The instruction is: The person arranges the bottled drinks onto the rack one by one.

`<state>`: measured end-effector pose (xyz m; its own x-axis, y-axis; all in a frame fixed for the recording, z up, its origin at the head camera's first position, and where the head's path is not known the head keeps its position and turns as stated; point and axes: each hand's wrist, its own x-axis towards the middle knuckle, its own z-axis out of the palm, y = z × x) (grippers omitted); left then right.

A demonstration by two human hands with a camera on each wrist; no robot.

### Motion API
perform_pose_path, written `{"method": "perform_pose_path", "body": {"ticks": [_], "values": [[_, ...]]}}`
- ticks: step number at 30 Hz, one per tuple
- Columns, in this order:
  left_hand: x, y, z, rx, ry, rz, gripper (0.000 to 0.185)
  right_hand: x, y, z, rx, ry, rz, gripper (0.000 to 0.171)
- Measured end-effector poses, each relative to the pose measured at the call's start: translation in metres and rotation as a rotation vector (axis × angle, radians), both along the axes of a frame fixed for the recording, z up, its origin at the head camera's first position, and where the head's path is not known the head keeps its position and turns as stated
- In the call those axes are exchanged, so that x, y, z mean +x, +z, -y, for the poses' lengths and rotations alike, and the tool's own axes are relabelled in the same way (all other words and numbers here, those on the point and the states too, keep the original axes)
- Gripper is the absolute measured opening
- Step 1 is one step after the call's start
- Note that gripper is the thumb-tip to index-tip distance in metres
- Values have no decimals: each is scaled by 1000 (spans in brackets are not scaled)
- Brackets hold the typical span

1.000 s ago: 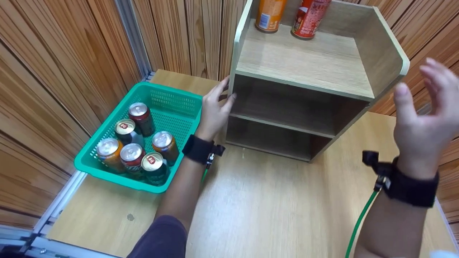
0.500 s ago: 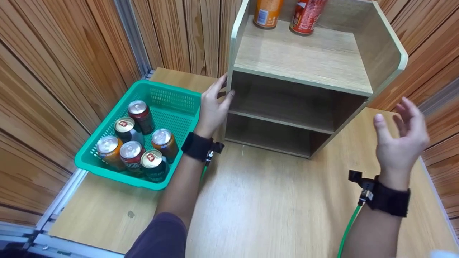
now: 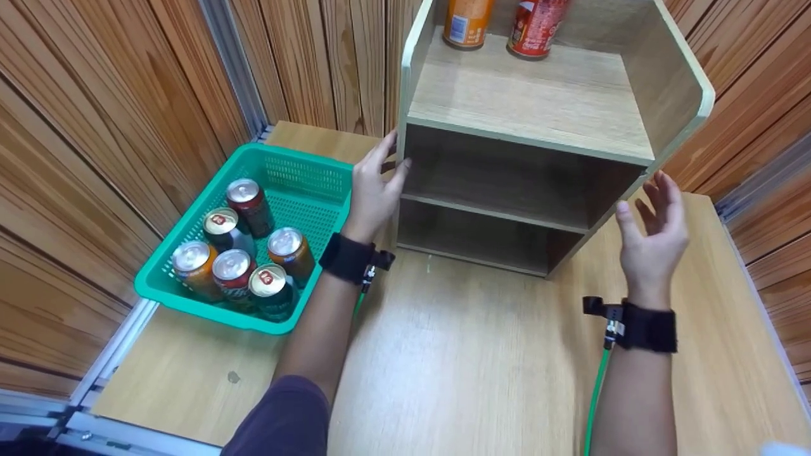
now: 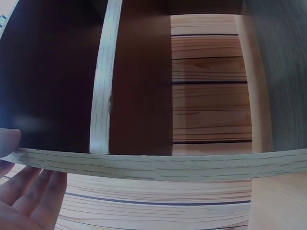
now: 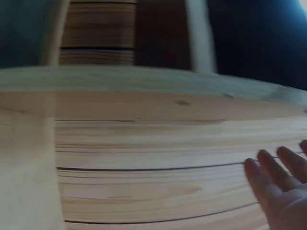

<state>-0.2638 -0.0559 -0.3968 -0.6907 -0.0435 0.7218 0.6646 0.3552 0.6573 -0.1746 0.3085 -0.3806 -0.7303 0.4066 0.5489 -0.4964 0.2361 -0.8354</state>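
A wooden shelf unit (image 3: 532,142) stands on the table in the head view. My left hand (image 3: 376,190) holds its left side panel. In the left wrist view the thumb (image 4: 9,140) lies over the panel's front edge (image 4: 158,165), with the other fingers (image 4: 41,194) on the outer face. Just off the unit's right side is my right hand (image 3: 654,244), its fingers spread and gently bent, holding nothing. The right wrist view shows a gap between those fingers (image 5: 271,175) and the side panel (image 5: 144,79). An orange can (image 3: 467,25) and a red can (image 3: 537,28) stand on the top shelf.
Left of the unit sits a green basket (image 3: 212,320) with several drink cans, among them a dark red can (image 3: 252,209) at its back. Wood-panelled walls (image 3: 114,126) close in the table (image 3: 443,354) behind and at both sides.
My right hand has come leftward, from out at the right to beside the unit's right side. The left hand keeps its hold on the panel. The head view has shifted slightly.
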Motion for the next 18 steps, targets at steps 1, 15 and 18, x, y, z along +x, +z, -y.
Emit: {"method": "perform_pose_path", "body": {"ticks": [1,15,18], "values": [[0,0,0,0,-5,-4,45,-3,-3,2,-31,16,-17,61],[0,0,3,-1,-19,-33,46,-20,-28,21,-114,38,-39,64],[2,2,2,-30,-37,-4,48,-20,-30,22,-74,5,-17,62]]}}
